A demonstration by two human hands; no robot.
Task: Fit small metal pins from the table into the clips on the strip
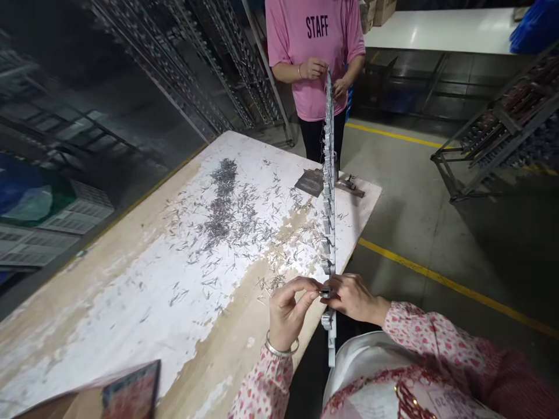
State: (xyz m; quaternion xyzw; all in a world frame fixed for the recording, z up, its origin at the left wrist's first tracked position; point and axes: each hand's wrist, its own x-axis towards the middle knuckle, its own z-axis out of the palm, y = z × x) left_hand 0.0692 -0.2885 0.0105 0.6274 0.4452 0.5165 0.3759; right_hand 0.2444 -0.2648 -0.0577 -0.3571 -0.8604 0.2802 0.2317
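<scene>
A long grey metal strip set with many small clips runs from my hands away to a person in a pink shirt, who holds its far end with both hands. My left hand pinches a small piece at the strip's near part, fingers closed. My right hand grips the strip from the right side, fingers wrapped on it. Both hands hover past the near right edge of the worn white table. A silver bangle circles my left wrist.
Several small metal pins lie scattered and heaped on the table. A dark metal plate sits at its far end. Metal racks stand right and behind. Yellow floor lines run along the right. A dark book-like object lies near left.
</scene>
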